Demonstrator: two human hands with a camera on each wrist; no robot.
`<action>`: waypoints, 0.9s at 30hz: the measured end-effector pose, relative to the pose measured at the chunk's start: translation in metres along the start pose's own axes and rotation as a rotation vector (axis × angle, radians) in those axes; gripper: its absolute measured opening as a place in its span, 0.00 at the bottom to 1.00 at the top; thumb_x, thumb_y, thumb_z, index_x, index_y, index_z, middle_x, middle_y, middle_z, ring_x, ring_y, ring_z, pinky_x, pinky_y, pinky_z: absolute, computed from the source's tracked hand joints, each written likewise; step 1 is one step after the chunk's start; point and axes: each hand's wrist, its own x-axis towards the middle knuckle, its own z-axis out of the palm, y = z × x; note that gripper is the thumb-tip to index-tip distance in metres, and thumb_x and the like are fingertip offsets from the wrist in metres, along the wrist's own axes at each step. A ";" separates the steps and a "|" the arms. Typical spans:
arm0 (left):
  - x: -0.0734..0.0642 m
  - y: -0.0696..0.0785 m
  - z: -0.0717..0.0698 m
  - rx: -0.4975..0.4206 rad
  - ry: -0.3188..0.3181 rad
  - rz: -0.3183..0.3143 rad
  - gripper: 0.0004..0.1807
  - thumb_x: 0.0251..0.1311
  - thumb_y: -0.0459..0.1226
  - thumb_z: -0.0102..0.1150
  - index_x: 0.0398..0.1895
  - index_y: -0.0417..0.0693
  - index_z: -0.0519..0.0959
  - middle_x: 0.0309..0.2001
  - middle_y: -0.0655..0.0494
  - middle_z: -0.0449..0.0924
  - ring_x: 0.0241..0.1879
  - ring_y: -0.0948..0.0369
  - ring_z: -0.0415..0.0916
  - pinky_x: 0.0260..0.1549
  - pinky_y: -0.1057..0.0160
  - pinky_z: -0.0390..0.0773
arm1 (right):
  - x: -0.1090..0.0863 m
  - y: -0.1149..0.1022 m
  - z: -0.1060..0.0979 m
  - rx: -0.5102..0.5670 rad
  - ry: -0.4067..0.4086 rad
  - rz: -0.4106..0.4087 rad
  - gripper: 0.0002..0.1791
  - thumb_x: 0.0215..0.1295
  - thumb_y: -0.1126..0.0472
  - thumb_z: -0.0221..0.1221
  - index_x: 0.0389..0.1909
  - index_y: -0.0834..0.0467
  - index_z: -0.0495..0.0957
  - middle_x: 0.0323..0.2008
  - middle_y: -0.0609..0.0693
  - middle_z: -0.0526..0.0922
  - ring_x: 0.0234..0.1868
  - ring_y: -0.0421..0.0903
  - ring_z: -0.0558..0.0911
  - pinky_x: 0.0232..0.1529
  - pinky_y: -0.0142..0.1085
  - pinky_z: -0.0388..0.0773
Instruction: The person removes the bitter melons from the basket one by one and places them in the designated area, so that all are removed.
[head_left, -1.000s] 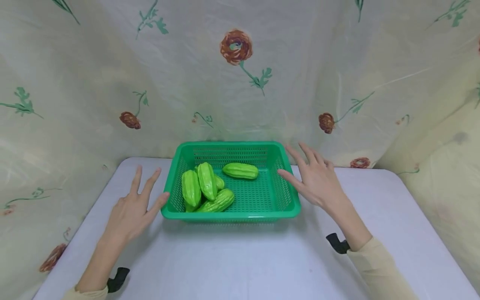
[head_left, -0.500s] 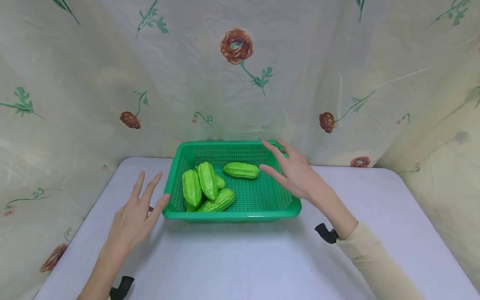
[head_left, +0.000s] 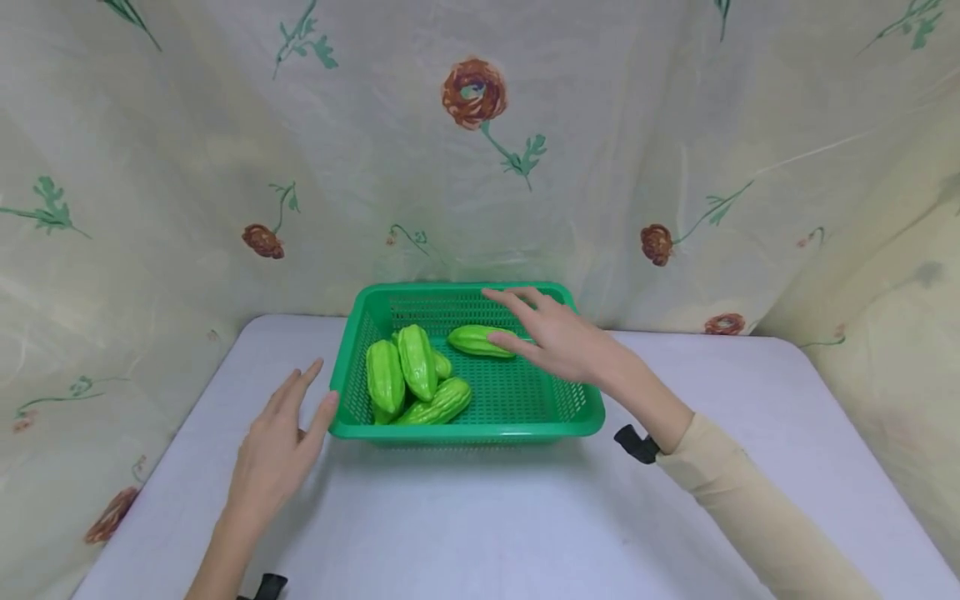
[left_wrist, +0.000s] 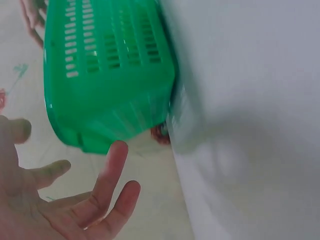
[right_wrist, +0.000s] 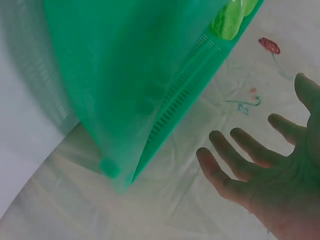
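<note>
A green plastic basket [head_left: 465,430] with slotted walls holds several light green, ridged bitter melons. Most are heaped at its left end, one bitter melon [head_left: 417,362] lying on top. Apart from the heap, a single bitter melon [head_left: 472,340] lies near the back wall. Above the basket's right half hovers my right hand [head_left: 566,340], its thumb overlapping that lone melon's right end in the head view. In the right wrist view the right hand [right_wrist: 275,175] has spread fingers and an empty palm. My left hand [head_left: 273,458] is beside the basket's left wall, fingers extended, holding nothing.
The basket stands at the back of a table with a white cloth [head_left: 465,517]. Behind it hangs a flower-printed curtain [head_left: 585,125], which also covers both sides. A black strap piece [head_left: 636,444] shows at the right wrist.
My right hand has moved left, from the basket's right rim to over its inside near the lone melon. The left hand has shifted slightly right and toward me. The melons have stayed put.
</note>
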 end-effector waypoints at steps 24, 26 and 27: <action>-0.013 0.018 0.037 -0.202 0.086 -0.041 0.30 0.84 0.53 0.49 0.83 0.56 0.66 0.84 0.37 0.59 0.27 0.63 0.83 0.33 0.66 0.79 | 0.044 -0.032 0.014 0.286 -0.131 -0.046 0.39 0.84 0.42 0.54 0.86 0.52 0.54 0.75 0.58 0.75 0.70 0.55 0.82 0.70 0.52 0.79; -0.013 0.018 0.040 -0.185 0.107 -0.022 0.30 0.84 0.52 0.49 0.83 0.56 0.67 0.84 0.39 0.59 0.31 0.60 0.84 0.34 0.64 0.80 | 0.049 -0.037 0.017 0.335 -0.153 -0.037 0.39 0.84 0.43 0.56 0.86 0.52 0.55 0.75 0.57 0.76 0.69 0.54 0.83 0.69 0.51 0.81; -0.013 0.017 0.042 -0.178 0.115 -0.014 0.29 0.84 0.51 0.49 0.83 0.56 0.67 0.84 0.40 0.59 0.33 0.58 0.84 0.35 0.63 0.80 | 0.051 -0.040 0.019 0.354 -0.162 -0.031 0.38 0.83 0.43 0.56 0.85 0.51 0.56 0.75 0.57 0.76 0.69 0.54 0.84 0.68 0.50 0.81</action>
